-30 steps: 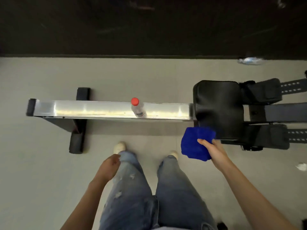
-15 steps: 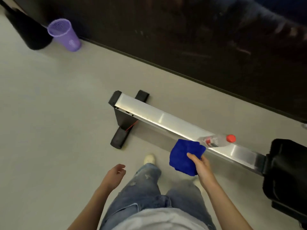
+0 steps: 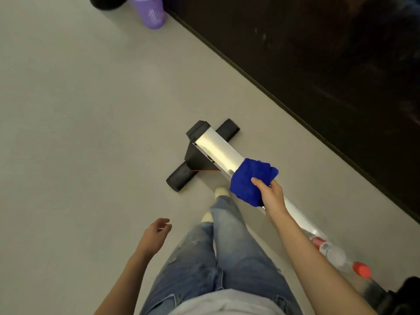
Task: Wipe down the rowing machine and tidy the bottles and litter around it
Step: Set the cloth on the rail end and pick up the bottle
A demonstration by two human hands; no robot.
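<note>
The rowing machine's silver rail [image 3: 218, 151] now has the blue cloth [image 3: 250, 180] over it, close to its capped end, and as far as we can tell resting on the metal. A second ago the cloth hung off the rail's near side by the black seat [image 3: 406, 289]; half a second ago it was beside the rail next to the bottle [image 3: 334, 253]. Our right hand [image 3: 271, 196] grips the bunched cloth, with the thumb on top and the fingers wrapped underneath. So we judge the rail wipe is only beginning, with the stretch toward the seat yet to be covered. The red-capped bottle remains on the rail, between the cloth and the seat, blurred here; it will need lifting before that stretch can be wiped. Our left hand [image 3: 156, 235] has opened a little and holds nothing, well off the rail's near side. A purple bin [image 3: 151, 12] stands far beyond the rail's capped end, a likely place for the litter.
</note>
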